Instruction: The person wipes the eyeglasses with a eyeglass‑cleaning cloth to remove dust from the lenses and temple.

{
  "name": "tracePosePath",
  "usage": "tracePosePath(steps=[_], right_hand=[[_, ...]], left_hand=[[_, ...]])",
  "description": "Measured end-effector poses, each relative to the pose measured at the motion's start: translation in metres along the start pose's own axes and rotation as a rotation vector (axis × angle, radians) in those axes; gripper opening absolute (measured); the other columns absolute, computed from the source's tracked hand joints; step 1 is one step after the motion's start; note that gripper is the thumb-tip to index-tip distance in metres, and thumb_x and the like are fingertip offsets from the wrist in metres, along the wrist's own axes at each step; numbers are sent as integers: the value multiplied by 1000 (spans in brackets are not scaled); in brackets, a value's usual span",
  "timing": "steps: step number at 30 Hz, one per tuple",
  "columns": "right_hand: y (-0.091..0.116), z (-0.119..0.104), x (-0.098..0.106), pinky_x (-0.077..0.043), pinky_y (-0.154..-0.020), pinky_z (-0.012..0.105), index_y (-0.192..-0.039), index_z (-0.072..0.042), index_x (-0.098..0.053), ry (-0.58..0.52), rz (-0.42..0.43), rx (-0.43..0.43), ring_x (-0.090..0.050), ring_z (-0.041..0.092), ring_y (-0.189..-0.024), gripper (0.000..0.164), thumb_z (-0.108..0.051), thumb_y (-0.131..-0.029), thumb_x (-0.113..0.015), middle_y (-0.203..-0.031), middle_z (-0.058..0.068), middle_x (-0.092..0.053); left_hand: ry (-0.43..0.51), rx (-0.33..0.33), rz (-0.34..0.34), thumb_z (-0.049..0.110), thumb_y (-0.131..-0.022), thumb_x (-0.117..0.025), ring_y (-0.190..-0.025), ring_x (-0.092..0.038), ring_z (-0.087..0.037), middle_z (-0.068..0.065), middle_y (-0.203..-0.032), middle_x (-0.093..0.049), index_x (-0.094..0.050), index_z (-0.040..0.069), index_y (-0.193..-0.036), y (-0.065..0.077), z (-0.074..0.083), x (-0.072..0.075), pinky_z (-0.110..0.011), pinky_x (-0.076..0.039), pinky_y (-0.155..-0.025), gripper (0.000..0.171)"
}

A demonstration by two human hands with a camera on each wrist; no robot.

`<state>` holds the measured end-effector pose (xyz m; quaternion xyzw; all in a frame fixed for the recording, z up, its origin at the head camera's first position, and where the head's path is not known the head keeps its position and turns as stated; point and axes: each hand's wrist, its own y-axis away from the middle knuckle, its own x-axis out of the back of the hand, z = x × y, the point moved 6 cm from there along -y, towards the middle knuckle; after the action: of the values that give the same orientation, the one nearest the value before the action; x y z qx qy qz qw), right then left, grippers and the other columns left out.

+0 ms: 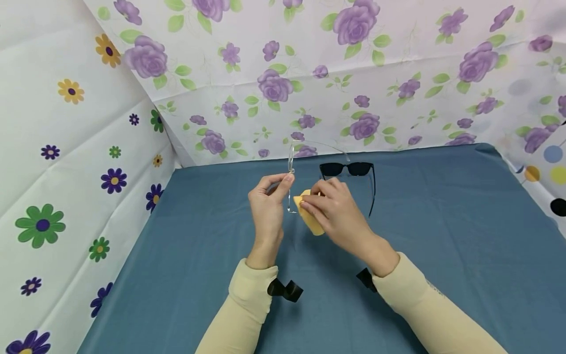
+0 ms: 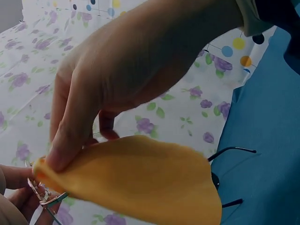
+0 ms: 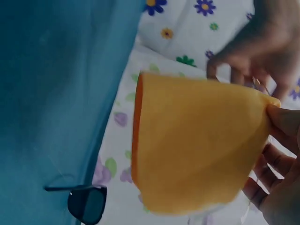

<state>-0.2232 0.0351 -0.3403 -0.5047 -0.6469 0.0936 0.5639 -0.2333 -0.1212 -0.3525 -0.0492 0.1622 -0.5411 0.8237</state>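
Observation:
Between thumb and fingers, my left hand (image 1: 268, 204) pinches a pair of clear-framed eyeglasses (image 1: 290, 157) near the middle of the frame, holding it on edge above the table. Just to its right, my right hand (image 1: 338, 214) pinches a yellow cloth (image 1: 312, 221) by its upper end, close to the lower lens. In the left wrist view the folded cloth (image 2: 140, 178) hangs from the right fingertips and covers part of the glasses. The right wrist view shows the cloth (image 3: 201, 140) spread broadly, hiding most of the eyeglasses.
Black sunglasses (image 1: 347, 169) lie on the blue tablecloth (image 1: 199, 236) behind the right hand, temples unfolded. A flower-printed sheet (image 1: 247, 64) hangs behind the table, and another printed sheet (image 1: 57, 187) stands along the left side.

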Motion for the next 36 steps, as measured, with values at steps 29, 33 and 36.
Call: tracePosePath(steps=[29,33,36], right_hand=[[11,-15,-19,-41,-89,52,-100,-11,-78,250,81,222,-58,26,-88,16,-20,-89,-85,-88,4,-69],[10,-9,-16,-41,-89,52,-98,-10,-78,231,75,214,-58,28,-90,16,-18,-86,-87,-87,4,-69],[8,-2,-11,-41,-91,53,-95,-10,-79,197,68,206,-59,29,-92,16,-13,-83,-89,-86,4,-69]], left_hand=[[20,-8,-18,6,-94,-78,-88,-71,-24,-6,-92,-70,-77,-8,-96,-2,1,1,-39,-55,-90,14],[-23,-42,-44,6,-95,-77,-88,-72,-24,-5,-91,-70,-77,-8,-96,-7,4,6,-37,-56,-88,14],[-45,-66,-66,5,-96,-76,-86,-73,-23,-6,-92,-72,-76,-8,-96,-11,6,10,-36,-56,-88,13]])
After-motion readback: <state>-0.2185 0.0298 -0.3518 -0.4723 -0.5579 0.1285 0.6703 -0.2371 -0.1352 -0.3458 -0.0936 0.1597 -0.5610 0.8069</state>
